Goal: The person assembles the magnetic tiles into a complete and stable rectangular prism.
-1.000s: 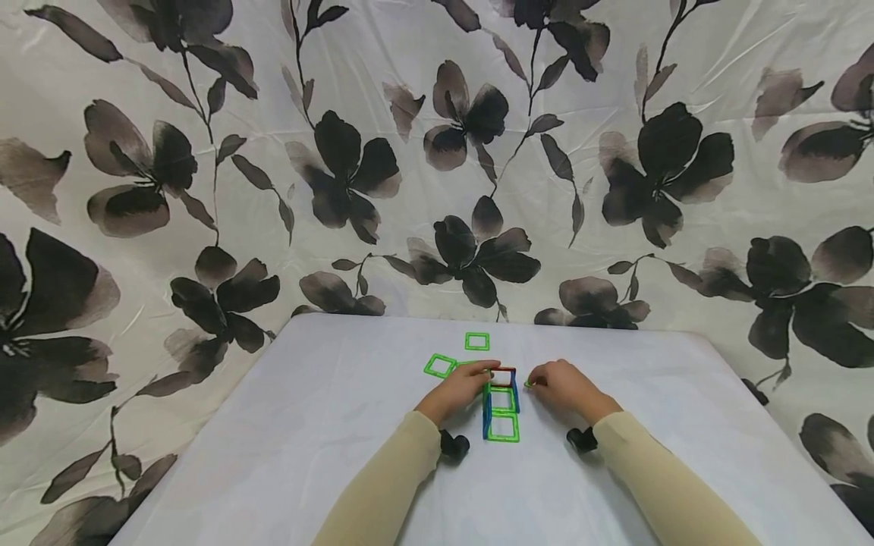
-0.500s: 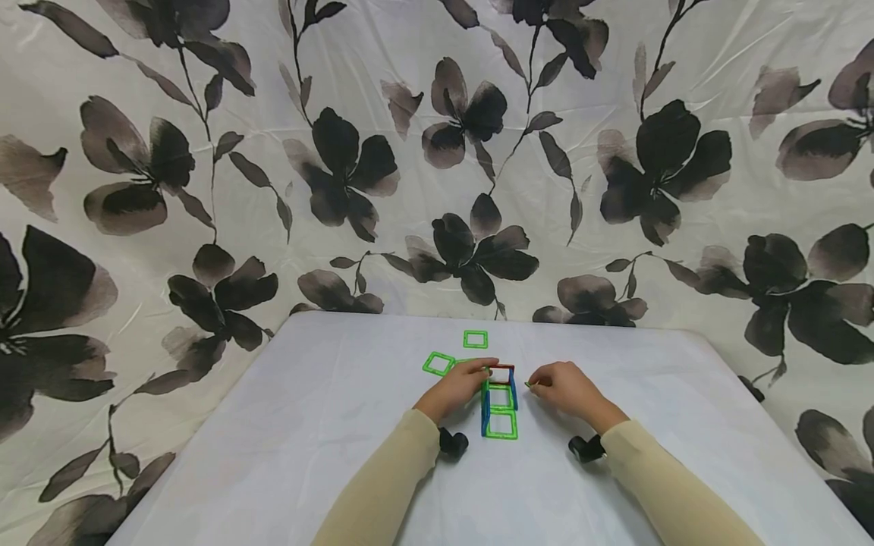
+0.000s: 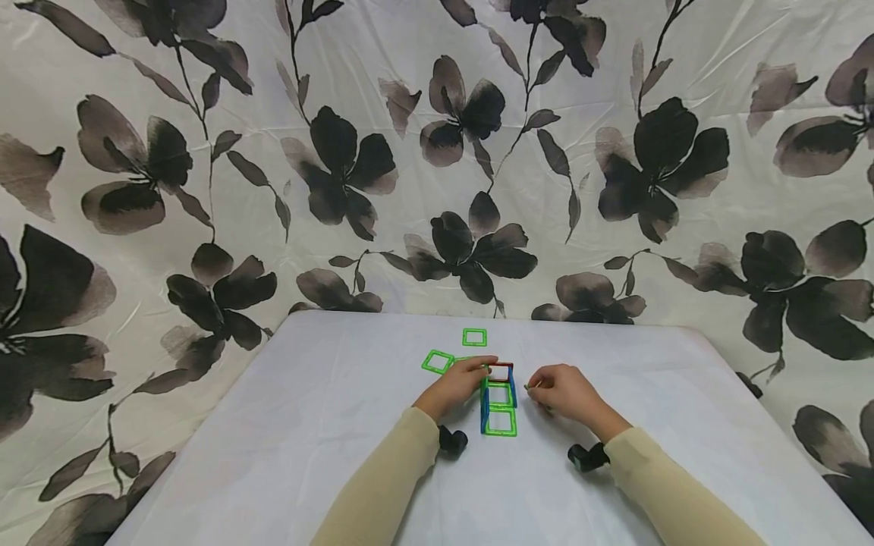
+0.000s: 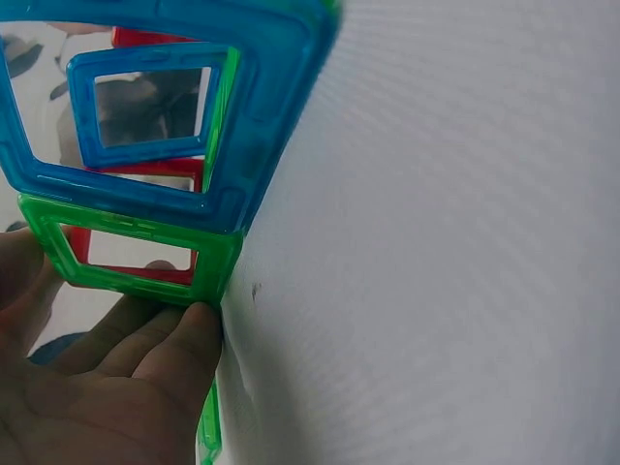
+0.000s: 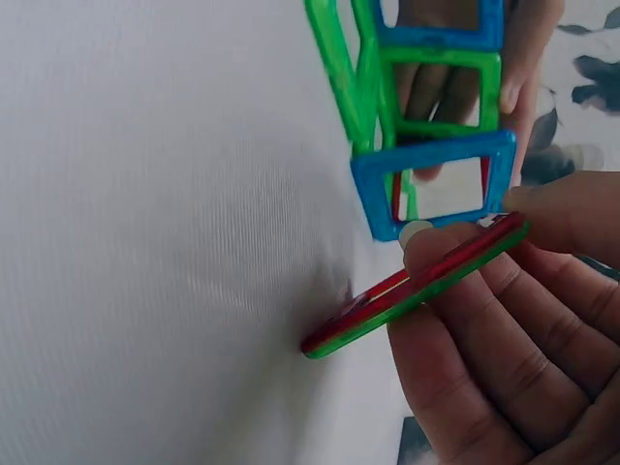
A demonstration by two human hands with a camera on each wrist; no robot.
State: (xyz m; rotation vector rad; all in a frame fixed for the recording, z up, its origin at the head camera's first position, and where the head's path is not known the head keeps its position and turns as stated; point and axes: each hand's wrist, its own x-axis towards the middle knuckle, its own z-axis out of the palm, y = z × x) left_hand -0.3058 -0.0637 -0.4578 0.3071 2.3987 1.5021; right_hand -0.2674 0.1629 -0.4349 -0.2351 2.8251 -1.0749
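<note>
A small structure of magnetic tiles (image 3: 501, 434), in green, blue and red, stands on the white table. My left hand (image 3: 454, 387) holds its far left side. In the left wrist view the thumb and fingers of the left hand (image 4: 116, 387) are at a green tile (image 4: 218, 266), beside a larger blue one (image 4: 262, 116). Right of the structure, my right hand (image 3: 570, 394) pinches a red tile and a green tile (image 5: 363, 326) lying face to face. Seen from the right wrist, this pair is tilted and apart from the structure's blue tile (image 5: 436, 155).
One loose green square tile (image 3: 474, 343) lies flat near the back of the table. Another green tile (image 3: 433, 370) lies left of the structure, with a further green piece partly hidden by the left hand. A floral cloth (image 3: 478, 167) hangs behind the table.
My right wrist and forearm have shifted slightly to the right, and the pinched tiles have turned a little. The left hand and the structure stay in place.
</note>
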